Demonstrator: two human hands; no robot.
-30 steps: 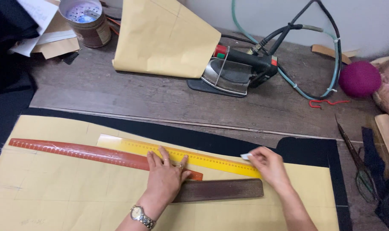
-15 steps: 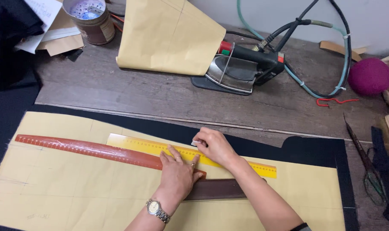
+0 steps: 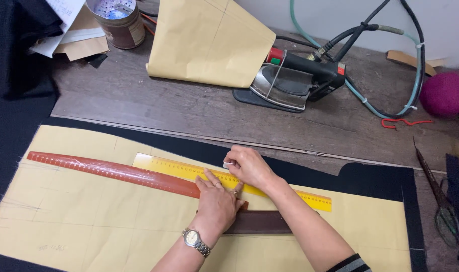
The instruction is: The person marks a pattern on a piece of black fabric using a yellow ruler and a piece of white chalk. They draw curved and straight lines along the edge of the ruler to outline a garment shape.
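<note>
Right hand [image 3: 247,166] has slid left along the yellow ruler [image 3: 229,180] vs 1 s ago, from near its right end to about mid-length; camera also shifted. It pinches a small white chalk piece [image 3: 228,164] at the ruler's top edge. Left hand [image 3: 217,201], fingers spread flat, presses ruler + red curved ruler [image 3: 113,171] onto the paper pattern [image 3: 78,216] over dark fabric [image 3: 370,176].

Risks, judged: arms crossed, so pressure is uneven; ruler's right end is unheld and could pivot, skewing the line. Pattern looks unpinned, may creep. Farther back, iron [image 3: 290,83] + hoses [image 3: 390,75] sit well apart.
</note>
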